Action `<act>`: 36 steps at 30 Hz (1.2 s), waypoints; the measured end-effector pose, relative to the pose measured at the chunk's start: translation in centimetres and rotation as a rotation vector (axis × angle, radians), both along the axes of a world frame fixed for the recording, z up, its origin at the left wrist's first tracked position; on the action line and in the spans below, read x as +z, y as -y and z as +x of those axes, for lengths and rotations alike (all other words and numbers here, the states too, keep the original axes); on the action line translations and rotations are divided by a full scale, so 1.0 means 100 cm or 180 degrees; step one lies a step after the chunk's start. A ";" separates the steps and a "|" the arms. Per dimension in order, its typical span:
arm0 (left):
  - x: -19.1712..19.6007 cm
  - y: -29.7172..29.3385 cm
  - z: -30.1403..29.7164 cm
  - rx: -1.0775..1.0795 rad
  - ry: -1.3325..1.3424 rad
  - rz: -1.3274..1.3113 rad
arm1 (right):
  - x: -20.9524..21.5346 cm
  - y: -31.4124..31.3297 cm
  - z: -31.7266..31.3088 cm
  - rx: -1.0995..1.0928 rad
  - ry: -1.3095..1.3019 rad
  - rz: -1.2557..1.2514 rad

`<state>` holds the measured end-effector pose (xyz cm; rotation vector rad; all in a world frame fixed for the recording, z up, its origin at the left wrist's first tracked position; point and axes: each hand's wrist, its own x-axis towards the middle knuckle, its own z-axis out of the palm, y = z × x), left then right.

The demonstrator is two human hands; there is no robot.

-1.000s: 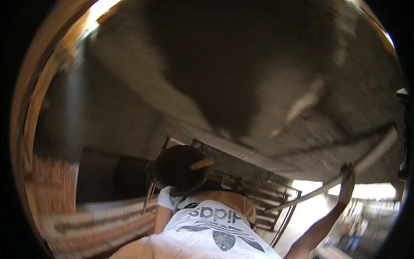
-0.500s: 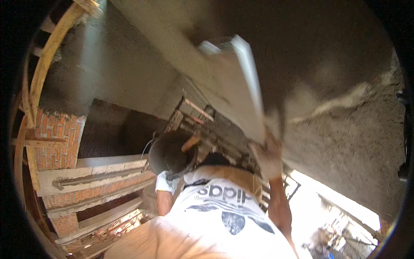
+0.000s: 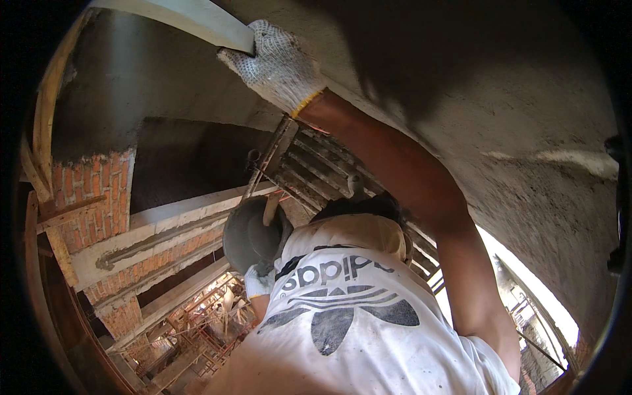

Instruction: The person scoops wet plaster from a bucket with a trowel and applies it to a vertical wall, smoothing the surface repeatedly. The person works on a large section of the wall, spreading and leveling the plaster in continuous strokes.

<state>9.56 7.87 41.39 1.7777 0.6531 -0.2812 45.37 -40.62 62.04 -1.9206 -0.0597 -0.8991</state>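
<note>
the gloved right hand [image 3: 276, 62] grips a long flat straightedge [image 3: 184, 16] pressed to the plastered ceiling [image 3: 461, 99], the left hand [image 3: 258, 282] clasps a mortar pan [image 3: 249, 237] (fingers mostly hidden), so a slip could likely gouge wet plaster

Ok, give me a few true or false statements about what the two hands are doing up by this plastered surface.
1. The right hand wears a white knit glove. True.
2. Its grip is on a pale flat board. True.
3. The left hand is bare. False: it is gloved too.
4. The left hand holds a bright red tub. False: it holds a grey round tub.
5. The brick wall is painted blue. False: bare reddish brick.
</note>
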 end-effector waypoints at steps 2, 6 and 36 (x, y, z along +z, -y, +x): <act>0.004 -0.015 -0.010 -0.0118 0.0122 -0.0104 | -0.006 -0.012 0.023 0.0082 -0.0185 0.0122; 0.021 -0.021 -0.009 -0.0976 0.0311 0.1339 | -0.012 -0.029 0.068 0.0139 -0.0398 0.0456; 0.006 0.020 0.106 0.0046 -0.0511 0.0095 | -0.056 -0.013 0.205 -0.0124 -0.1427 0.0365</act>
